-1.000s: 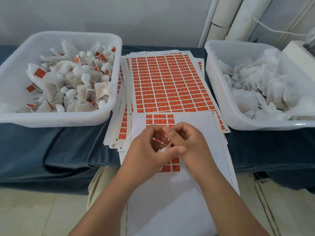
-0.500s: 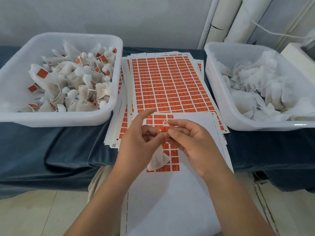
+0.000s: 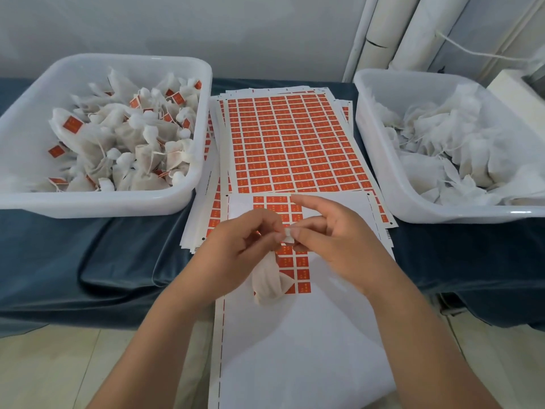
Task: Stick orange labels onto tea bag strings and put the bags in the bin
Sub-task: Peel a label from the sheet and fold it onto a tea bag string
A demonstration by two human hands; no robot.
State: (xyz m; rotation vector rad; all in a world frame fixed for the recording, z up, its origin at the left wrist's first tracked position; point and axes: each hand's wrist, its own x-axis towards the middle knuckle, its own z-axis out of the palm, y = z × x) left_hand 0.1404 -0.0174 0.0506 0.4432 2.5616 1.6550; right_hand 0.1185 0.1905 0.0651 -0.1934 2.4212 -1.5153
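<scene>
While the tea bag [image 3: 269, 278] hangs just above the part-used label sheet [image 3: 295, 335], the left hand [image 3: 236, 249] and right hand [image 3: 330, 240] both pinch a small pale label [image 3: 288, 235] over that sheet; the right index points straight, and the string is too thin to see. Risk: a slipping pinch could fold the label crooked or miss the string. Left of the sheet, 1 bin [image 3: 103, 208] holds labelled bags. Right of it, 1 tub [image 3: 442, 219] holds unlabelled bags.
</scene>
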